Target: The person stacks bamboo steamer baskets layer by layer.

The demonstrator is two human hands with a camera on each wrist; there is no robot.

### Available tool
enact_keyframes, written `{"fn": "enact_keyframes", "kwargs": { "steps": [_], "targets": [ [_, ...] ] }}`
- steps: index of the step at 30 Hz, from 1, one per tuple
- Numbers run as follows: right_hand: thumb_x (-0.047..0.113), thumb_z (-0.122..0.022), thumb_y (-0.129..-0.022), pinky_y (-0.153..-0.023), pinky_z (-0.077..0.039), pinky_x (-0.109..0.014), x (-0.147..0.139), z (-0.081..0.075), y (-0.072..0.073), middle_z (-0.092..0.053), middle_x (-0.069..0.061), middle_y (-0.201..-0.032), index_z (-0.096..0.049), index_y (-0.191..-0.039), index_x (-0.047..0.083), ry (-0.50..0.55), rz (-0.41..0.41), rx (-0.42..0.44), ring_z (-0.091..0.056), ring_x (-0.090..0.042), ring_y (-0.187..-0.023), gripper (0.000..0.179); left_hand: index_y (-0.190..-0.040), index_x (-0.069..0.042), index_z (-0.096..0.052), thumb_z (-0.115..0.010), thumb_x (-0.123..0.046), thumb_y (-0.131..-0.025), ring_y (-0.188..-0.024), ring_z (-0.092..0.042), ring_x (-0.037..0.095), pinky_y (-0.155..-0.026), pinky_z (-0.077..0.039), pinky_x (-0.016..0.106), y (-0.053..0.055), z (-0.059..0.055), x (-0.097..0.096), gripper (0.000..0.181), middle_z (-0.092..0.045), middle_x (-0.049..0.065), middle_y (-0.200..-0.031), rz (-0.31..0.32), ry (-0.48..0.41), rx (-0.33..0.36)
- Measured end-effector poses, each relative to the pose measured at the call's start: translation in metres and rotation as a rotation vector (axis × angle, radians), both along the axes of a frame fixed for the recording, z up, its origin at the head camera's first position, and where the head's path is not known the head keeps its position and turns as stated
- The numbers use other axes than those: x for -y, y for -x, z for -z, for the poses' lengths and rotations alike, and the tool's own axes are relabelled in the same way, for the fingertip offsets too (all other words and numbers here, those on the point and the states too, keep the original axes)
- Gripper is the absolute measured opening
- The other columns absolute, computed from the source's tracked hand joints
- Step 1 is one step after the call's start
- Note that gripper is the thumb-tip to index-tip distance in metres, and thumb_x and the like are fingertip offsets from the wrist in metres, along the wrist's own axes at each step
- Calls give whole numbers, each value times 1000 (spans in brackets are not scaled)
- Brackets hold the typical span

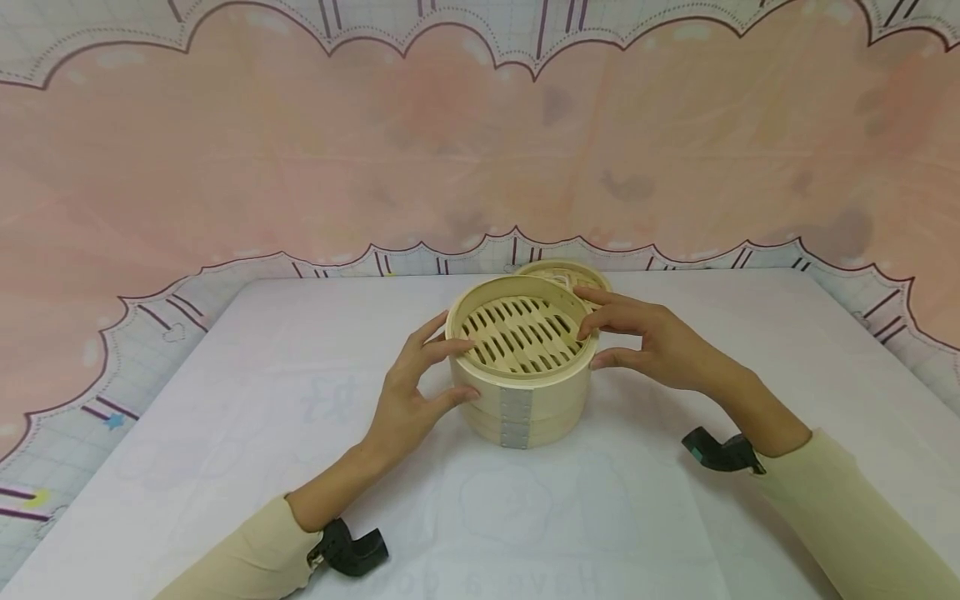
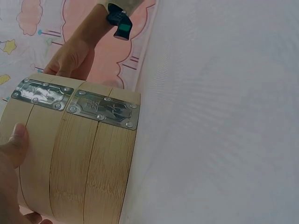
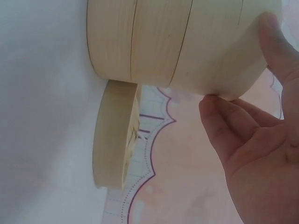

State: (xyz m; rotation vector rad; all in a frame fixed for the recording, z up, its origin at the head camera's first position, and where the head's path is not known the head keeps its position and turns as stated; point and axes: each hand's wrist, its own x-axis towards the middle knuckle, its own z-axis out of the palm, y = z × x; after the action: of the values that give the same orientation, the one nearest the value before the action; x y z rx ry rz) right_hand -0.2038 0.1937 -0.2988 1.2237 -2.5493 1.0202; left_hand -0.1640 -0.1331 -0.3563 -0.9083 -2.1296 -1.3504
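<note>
Two bamboo steamer baskets (image 1: 558, 408) stand stacked on the white table, the slatted floor of the upper one visible from above. Riveted metal plates (image 2: 103, 109) join the bands at the front. My left hand (image 1: 408, 392) grips the upper basket from the left, thumb on its front wall and fingers around the side and rim. From the right, my right hand (image 1: 652, 342) holds the same basket, thumb against the outer wall and fingers at the rim. In the right wrist view, the thumb and fingertips touch the upper tier.
Behind the stack, slightly right, lies a round bamboo lid (image 3: 110, 135), partly hidden in the head view. The white table (image 1: 262, 375) extends around the stack. A patterned pink cloth (image 1: 375, 150) hangs behind the table. Black devices (image 1: 352, 550) are worn at both wrists.
</note>
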Motion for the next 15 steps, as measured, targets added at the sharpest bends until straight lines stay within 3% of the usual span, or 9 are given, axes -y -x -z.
{"fn": "enact_keyframes", "kwargs": {
  "steps": [8,15],
  "targets": [
    [17,-78,-78,-105,-37,-49,0,1,1,-42,-5,-147,-66,-105,21,0,4,-2,-30,-23,-139,30,-123,-14,-60,-82,-3,-70,-131,-40,30,-104,-39,45,0,-1,0,58,-29,7,-152,4,-7,-9],
    [21,-78,-80,-104,-39,-43,-2,0,2,-38,-1,-149,-66,-108,24,-28,8,31,-28,-19,-139,31,-126,-12,-57,-79,1,-73,-137,-33,26,-100,-44,39,1,-1,1,59,-32,4,-153,75,-33,-11]
  ]
}}
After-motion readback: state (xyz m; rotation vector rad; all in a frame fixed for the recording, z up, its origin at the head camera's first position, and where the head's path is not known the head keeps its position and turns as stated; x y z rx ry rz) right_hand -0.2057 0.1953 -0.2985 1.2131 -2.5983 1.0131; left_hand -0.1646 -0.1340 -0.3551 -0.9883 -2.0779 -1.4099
